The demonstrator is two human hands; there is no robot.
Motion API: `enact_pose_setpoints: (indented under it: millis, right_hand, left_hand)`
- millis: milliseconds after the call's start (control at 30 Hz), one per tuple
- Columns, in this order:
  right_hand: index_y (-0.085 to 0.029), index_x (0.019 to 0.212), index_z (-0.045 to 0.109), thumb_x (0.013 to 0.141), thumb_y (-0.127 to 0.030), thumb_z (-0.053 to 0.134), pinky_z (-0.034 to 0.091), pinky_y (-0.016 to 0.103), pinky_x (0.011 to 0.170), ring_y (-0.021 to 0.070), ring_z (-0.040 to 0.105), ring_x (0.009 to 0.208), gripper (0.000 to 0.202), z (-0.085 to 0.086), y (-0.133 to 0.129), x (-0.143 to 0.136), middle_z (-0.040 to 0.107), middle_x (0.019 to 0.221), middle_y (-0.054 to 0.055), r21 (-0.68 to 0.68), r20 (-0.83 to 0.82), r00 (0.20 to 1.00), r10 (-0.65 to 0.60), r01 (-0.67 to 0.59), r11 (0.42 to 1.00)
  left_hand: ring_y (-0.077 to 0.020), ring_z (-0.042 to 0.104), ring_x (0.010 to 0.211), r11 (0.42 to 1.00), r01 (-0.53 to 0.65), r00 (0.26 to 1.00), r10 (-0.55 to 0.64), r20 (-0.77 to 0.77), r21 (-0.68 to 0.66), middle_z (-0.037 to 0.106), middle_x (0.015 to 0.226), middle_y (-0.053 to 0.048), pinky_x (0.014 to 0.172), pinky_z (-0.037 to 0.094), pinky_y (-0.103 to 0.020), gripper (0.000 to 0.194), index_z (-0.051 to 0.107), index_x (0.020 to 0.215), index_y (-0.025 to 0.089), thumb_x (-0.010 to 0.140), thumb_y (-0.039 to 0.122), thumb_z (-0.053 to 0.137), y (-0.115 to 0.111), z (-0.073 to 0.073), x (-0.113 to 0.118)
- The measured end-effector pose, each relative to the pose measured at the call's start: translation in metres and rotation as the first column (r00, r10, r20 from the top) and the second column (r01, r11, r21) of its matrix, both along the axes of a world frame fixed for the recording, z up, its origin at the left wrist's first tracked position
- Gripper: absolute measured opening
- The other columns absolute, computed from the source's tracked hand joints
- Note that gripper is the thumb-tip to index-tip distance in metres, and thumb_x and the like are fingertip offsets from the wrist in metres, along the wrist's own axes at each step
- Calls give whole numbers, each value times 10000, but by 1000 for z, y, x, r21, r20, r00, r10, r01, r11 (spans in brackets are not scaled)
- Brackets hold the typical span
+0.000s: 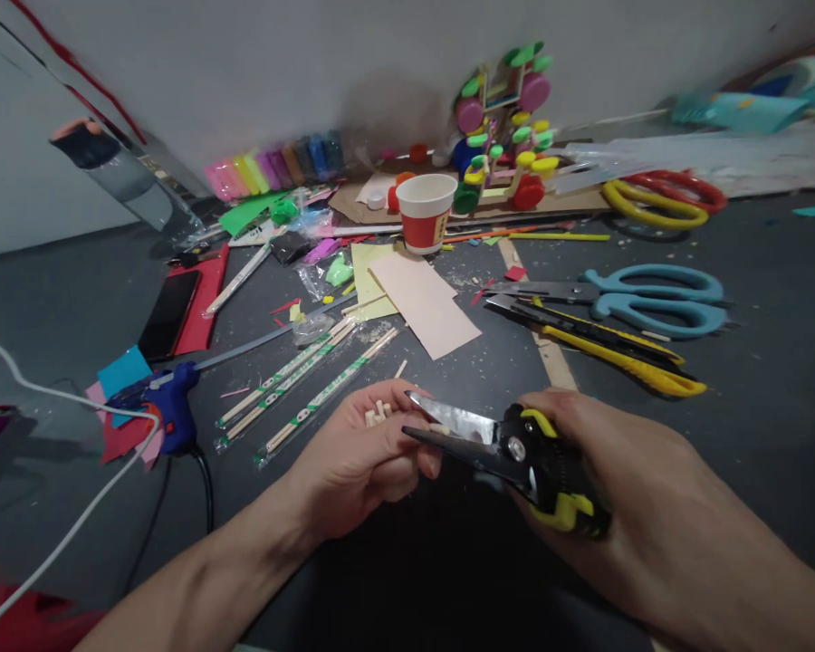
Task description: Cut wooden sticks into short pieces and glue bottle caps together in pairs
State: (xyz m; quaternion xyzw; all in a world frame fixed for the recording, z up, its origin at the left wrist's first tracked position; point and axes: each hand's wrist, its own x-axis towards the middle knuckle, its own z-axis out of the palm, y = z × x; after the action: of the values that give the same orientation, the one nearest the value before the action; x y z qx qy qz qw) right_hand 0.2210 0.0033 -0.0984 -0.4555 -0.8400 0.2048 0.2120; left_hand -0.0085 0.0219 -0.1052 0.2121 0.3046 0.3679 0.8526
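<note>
Curled around several short wooden stick pieces (pixel 378 413), my left hand (pixel 363 448) is closed at the centre of the view. My right hand (pixel 625 489) grips black and yellow shears (pixel 550 466) on the right. Their blades are parted, with the tips at my left fingers and a small pale stick piece between them. Beyond my left hand lie wrapped chopsticks (pixel 326 389) with green and white sleeves. A pink paper strip (pixel 426 308) rests on yellow paper, with a red and white paper cup (pixel 426 217) behind it.
Blue scissors (pixel 658 299) and a yellow cutter (pixel 625 360) lie at right, with yellow-handled scissors (pixel 652 204) behind. A blue glue gun (pixel 177 407), white cable (pixel 74 389) and phone (pixel 169 312) are at left. Colourful wheeled models (pixel 506 136) stand at the back.
</note>
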Motion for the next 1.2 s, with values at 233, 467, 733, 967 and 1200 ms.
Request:
enact_pose_setpoints:
  millis: [233, 467, 733, 967, 1200]
  right_hand:
    - [-248, 1009, 473, 898, -270, 539, 413, 293, 528, 186, 587, 637, 131, -5, -2, 1, 607, 789, -4, -74, -18, 1000, 0, -1, 997]
    - [-243, 934, 457, 923, -271, 500, 371, 292, 523, 189, 572, 609, 53, -6, -4, 3, 595, 728, 2, -14, 0, 1000, -8, 8, 1000]
    - [-230, 1034, 503, 905, -254, 533, 445, 277, 538, 187, 629, 633, 135, -1, 1, 3, 634, 766, 5, 4, -35, 999, -6, 6, 1000]
    - [-229, 989, 489, 899, -255, 524, 440, 285, 511, 193, 607, 606, 100, 2, 2, 1, 619, 745, 11, 25, 27, 999, 24, -25, 999]
    - [-243, 885, 453, 910, -263, 483, 393, 297, 466, 199, 560, 538, 44, 1, 1, 3, 571, 668, 5, 66, 40, 999, -7, 4, 998]
  left_hand:
    - [-1, 182, 338, 1000, 6, 1000, -6, 18, 0, 541, 464, 69, 334, 200, -83, 116, 606, 766, 171, 798, 153, 717, -1, 0, 0]
    - [-7, 197, 353, 1000, -22, 999, 22, 40, 17, 568, 465, 58, 351, 207, -83, 124, 616, 765, 171, 788, 144, 734, -2, -3, 1]
    - [2, 162, 349, 998, -51, 998, 50, 24, 30, 592, 485, 46, 352, 187, -95, 152, 615, 756, 164, 846, 212, 727, -4, 2, 2]
    - [10, 134, 336, 996, -94, 995, 94, 40, -7, 570, 460, 67, 350, 200, -92, 114, 628, 772, 157, 827, 137, 725, -2, -1, 0]
    - [9, 153, 339, 998, -65, 998, 65, 17, 18, 590, 473, 53, 350, 184, -97, 200, 586, 746, 157, 833, 214, 757, 0, 2, 2]
